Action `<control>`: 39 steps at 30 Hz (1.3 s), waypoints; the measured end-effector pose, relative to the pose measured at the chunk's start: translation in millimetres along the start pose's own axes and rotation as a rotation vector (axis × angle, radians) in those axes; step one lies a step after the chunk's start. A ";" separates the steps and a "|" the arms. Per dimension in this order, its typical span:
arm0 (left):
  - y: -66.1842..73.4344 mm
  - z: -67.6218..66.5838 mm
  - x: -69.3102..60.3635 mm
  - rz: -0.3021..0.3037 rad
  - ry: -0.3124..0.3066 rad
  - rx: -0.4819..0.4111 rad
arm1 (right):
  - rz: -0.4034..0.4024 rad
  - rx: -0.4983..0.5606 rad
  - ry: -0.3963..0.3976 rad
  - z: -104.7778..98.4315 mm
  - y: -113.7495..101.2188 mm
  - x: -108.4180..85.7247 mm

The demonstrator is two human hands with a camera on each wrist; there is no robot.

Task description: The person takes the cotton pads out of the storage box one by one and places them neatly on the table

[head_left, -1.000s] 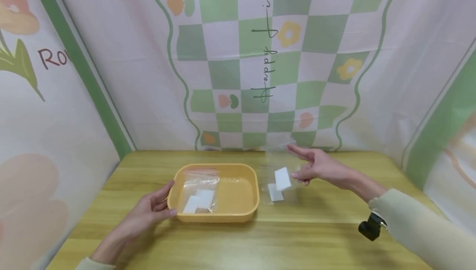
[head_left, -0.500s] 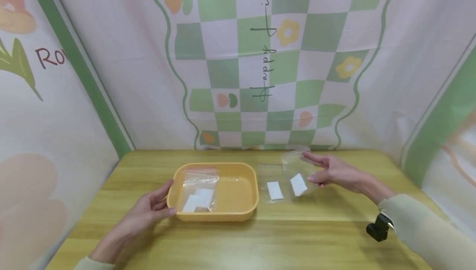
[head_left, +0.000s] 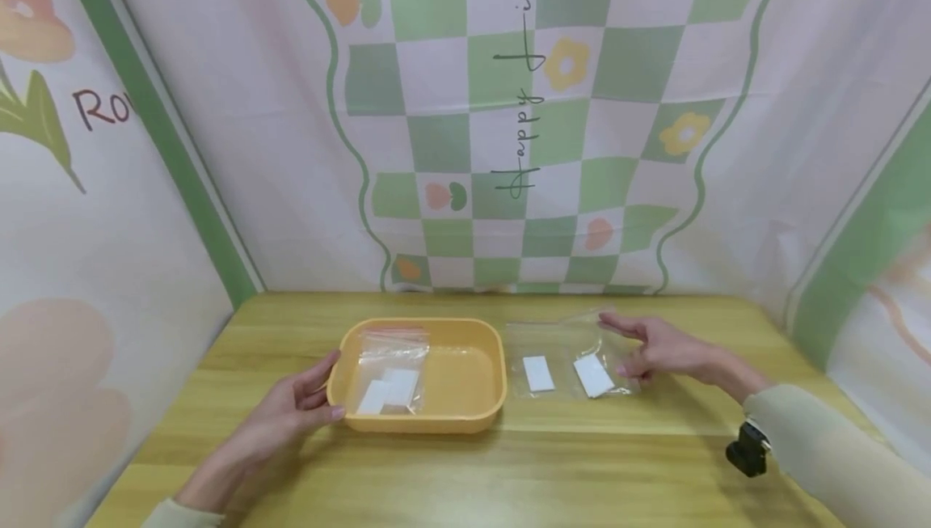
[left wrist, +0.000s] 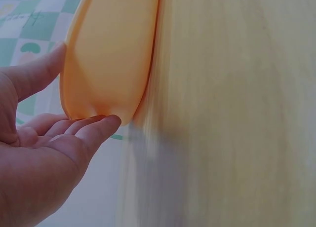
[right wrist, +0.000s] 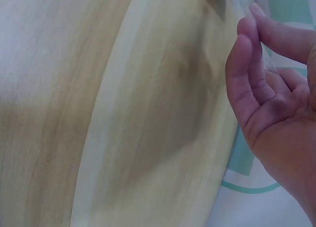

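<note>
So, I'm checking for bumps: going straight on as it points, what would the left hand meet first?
The yellow rounded-rectangular tray; the left hand appears to rest against its end wall.

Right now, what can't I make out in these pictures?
Head view: how many bags lie in the yellow tray; overlapping clear plastic hides it.
Head view: part of the tray's left end, behind the left hand.
Left wrist view: the tray's other end, cut off by the top edge.
Right wrist view: the clear bag by the right hand, mostly beyond the top edge.
</note>
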State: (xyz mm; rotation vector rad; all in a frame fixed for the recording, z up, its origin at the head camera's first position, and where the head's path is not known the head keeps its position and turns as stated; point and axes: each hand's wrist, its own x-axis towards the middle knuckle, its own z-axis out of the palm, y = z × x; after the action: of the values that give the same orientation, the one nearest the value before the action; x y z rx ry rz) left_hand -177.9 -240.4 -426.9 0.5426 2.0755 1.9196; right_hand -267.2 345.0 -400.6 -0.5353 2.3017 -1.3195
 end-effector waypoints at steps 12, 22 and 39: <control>-0.6 -1.8 1.0 0.008 -0.011 -0.007 | -0.050 -0.112 0.030 5.9 5.7 5.5; -1.5 -2.1 1.0 -0.008 -0.007 -0.008 | -0.068 -0.280 0.096 12.8 9.2 9.0; -2.3 -2.5 1.7 0.006 -0.017 -0.013 | -0.083 -0.529 0.159 13.9 6.3 6.3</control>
State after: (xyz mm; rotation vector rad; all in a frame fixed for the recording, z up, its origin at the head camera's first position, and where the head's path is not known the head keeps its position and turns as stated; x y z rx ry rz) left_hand -180.8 -242.1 -428.8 0.5609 2.0522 1.9241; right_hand -265.6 334.8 -413.5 -0.7171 2.7992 -0.7955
